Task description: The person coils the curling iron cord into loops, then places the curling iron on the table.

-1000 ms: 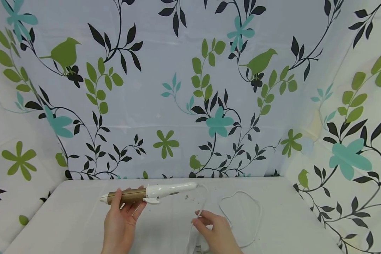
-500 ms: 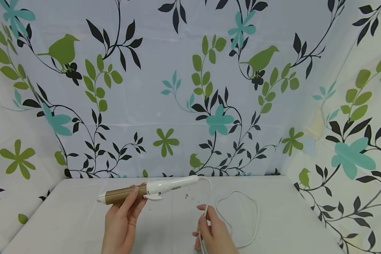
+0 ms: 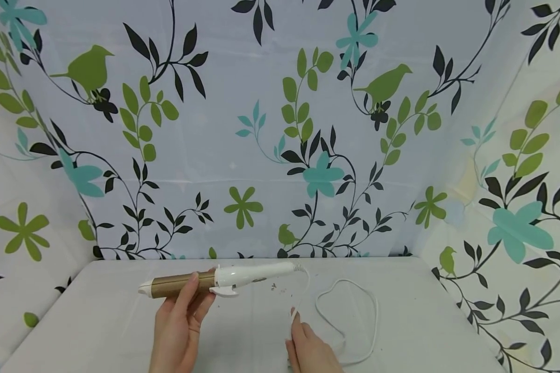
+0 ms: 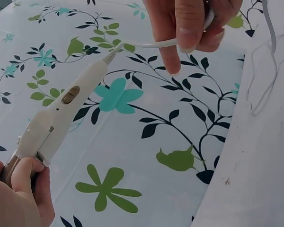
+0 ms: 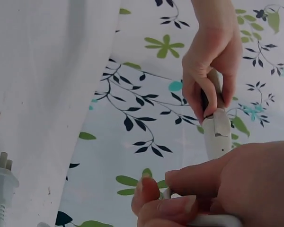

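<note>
A curling iron (image 3: pixel 256 272) with a white handle and a gold barrel is held level above the white table. My left hand (image 3: pixel 178 326) grips it round the barrel, close to the handle. A brown switch (image 4: pixel 70 95) shows on the handle in the left wrist view. The white cord (image 4: pixel 156 44) runs from the handle's end to my right hand (image 3: pixel 311 348), which pinches it between thumb and fingers. More of the cord lies in a loop on the table, right of that hand. In the right wrist view the plug (image 5: pixel 3 182) lies on the table, its metal pins showing.
The white table (image 3: pixel 98 316) meets a cloth backdrop (image 3: pixel 186 155) printed with leaves, birds and flowers. The cloth also covers both sides. A few small dark marks (image 3: pixel 274 286) spot the tabletop behind the right hand.
My right hand has shifted its hold on the cord, rising a little and then dropping again. The curling iron has moved slightly left in my left hand, which keeps its grip.
</note>
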Motion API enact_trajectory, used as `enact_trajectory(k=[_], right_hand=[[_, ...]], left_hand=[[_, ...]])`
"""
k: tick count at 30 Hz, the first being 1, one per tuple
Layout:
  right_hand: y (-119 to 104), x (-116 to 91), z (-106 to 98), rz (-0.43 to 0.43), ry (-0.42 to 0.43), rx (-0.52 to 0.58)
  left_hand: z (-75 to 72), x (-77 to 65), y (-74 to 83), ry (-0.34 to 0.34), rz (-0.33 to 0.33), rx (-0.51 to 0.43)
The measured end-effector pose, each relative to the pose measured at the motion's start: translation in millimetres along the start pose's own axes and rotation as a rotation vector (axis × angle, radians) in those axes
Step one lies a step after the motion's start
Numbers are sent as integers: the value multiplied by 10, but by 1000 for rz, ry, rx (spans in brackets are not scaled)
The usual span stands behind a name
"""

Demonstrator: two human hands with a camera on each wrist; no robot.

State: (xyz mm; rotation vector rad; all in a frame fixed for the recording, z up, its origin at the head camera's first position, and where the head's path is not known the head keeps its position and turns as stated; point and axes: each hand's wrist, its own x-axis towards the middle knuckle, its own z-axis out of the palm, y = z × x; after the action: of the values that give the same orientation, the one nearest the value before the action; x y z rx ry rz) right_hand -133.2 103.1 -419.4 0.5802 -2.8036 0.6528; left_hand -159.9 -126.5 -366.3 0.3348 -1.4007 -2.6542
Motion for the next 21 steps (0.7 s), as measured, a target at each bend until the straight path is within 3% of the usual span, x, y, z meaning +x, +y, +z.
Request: enact_trajectory(k=[5,8,11,15,21], right_hand=[[-44,-45,-5,-2,31,-166],[-64,-84,7,-67,111,-288],[-61,-113,11,-191,206,-379],[-35,-124,-23,-350,252,-366],[-25,-109,-164,-501,178,-358]], left_hand=[[33,-15,-36,25,7,4],[52,-26,-53,37,28,4],[73,-36,-71,51,60,17],[91,-32,-96,60,80,42],[106,-23,-130,49,69,89]])
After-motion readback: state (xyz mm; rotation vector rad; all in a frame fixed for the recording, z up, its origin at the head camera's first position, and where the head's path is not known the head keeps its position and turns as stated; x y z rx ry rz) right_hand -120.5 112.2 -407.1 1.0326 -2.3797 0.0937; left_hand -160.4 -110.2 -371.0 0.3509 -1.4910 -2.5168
